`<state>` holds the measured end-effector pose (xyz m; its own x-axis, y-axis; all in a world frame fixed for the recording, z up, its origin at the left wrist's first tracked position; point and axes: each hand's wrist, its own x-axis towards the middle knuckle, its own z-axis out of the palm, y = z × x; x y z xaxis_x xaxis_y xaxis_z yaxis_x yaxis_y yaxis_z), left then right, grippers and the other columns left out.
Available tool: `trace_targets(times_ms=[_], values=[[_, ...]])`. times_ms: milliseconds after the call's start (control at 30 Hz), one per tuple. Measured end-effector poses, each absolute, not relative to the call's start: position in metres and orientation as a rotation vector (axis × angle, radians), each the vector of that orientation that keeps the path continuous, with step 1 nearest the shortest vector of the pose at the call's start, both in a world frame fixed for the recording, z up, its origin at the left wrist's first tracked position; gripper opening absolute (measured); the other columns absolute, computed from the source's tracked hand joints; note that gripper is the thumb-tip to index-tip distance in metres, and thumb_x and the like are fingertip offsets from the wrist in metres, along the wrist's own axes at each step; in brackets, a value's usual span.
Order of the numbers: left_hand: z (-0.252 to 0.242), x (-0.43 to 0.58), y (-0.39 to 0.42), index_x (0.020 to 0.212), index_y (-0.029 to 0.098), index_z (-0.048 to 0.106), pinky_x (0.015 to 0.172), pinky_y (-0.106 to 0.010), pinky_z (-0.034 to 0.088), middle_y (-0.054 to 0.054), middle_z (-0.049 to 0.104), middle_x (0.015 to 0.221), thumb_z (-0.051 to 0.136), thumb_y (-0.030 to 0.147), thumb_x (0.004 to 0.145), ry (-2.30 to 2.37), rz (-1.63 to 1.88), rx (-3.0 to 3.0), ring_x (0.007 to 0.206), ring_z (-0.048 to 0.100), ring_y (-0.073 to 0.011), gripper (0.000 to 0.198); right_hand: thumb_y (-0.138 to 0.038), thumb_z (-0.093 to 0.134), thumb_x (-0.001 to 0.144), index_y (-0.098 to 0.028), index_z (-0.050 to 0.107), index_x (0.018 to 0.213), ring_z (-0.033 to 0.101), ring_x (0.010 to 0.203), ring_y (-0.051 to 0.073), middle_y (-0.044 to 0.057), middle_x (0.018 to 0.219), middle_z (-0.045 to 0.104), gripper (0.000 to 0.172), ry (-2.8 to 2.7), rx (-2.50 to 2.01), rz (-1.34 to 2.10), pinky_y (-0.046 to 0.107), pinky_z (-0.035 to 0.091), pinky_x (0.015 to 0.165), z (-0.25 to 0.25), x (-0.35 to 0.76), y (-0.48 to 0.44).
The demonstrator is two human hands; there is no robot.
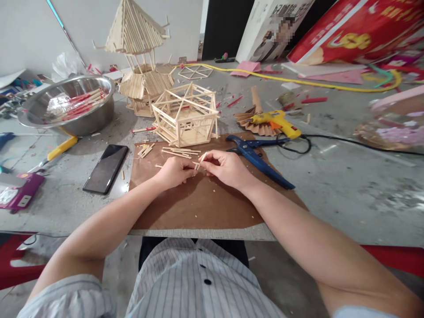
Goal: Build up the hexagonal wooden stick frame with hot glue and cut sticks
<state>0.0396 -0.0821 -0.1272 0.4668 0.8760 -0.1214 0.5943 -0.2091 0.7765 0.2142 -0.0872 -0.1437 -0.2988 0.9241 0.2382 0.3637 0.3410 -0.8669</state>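
Observation:
Over a brown paper sheet (198,203), my two hands meet with short pale wooden sticks between them. My left hand (175,172) pinches a stick near its fingertips. In my right hand (228,168), thumb and fingers close on another short wooden stick (203,157), held tilted up and touching or nearly touching the left one. Just beyond lie several loose wooden sticks (180,152) and a smaller pile (145,150). A hexagonal stick frame (185,115) stands behind them. Further back rises a stick pagoda model (142,79) with a pointed roof.
Right of my hands lie a blue cutter tool (261,163) and a yellow glue gun (278,123) with a black cord. At left are a black phone (106,169), a yellow-handled knife (62,148) and a metal bowl (102,117) holding red-wrapped sticks. A yellow cable (281,79) crosses behind.

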Motion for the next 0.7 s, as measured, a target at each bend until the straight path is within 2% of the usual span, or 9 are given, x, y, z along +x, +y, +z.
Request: trace_targets(times_ms=[200,367,533,700], values=[[-0.126,0.028,-0.076,0.066,0.015,0.061,0.042,-0.016,0.038,0.003,0.054,0.053,0.052,0.025,0.072,1.263,0.469,1.907,0.042,0.048,-0.0059,0.014,-0.023,0.051,0.077,-0.018,0.059,0.079,0.055,0.056,0.013,0.003,0.073,0.064,0.010,-1.850,-1.257,0.357,0.025,0.044,0.056,-0.138,0.228,-0.084],[-0.121,0.016,-0.069,0.068,0.015,0.062,0.041,-0.017,0.034,0.004,0.049,0.047,0.054,0.031,0.071,1.396,0.546,1.952,0.039,0.045,-0.0060,0.018,-0.016,0.043,0.079,-0.019,0.063,0.088,0.059,0.077,0.020,0.008,0.097,0.064,0.022,-2.080,-1.495,-0.110,0.029,0.043,0.060,-0.143,0.234,-0.076],[-0.114,0.007,-0.063,0.069,0.014,0.061,0.043,-0.018,0.033,0.005,0.050,0.048,0.055,0.030,0.069,1.504,0.640,1.940,0.039,0.045,-0.0056,0.017,-0.008,0.041,0.076,-0.021,0.065,0.093,0.056,0.086,0.023,0.007,0.106,0.062,0.032,-2.245,-1.589,-0.193,0.031,0.043,0.060,-0.153,0.230,-0.069],[-0.112,0.003,-0.061,0.067,0.014,0.061,0.044,-0.017,0.034,0.005,0.049,0.046,0.055,0.028,0.069,1.522,0.637,1.936,0.040,0.045,-0.0055,0.015,-0.017,0.040,0.083,-0.018,0.065,0.098,0.055,0.095,0.022,0.007,0.103,0.064,0.029,-2.284,-1.554,-0.116,0.030,0.044,0.073,-0.144,0.222,-0.068]])
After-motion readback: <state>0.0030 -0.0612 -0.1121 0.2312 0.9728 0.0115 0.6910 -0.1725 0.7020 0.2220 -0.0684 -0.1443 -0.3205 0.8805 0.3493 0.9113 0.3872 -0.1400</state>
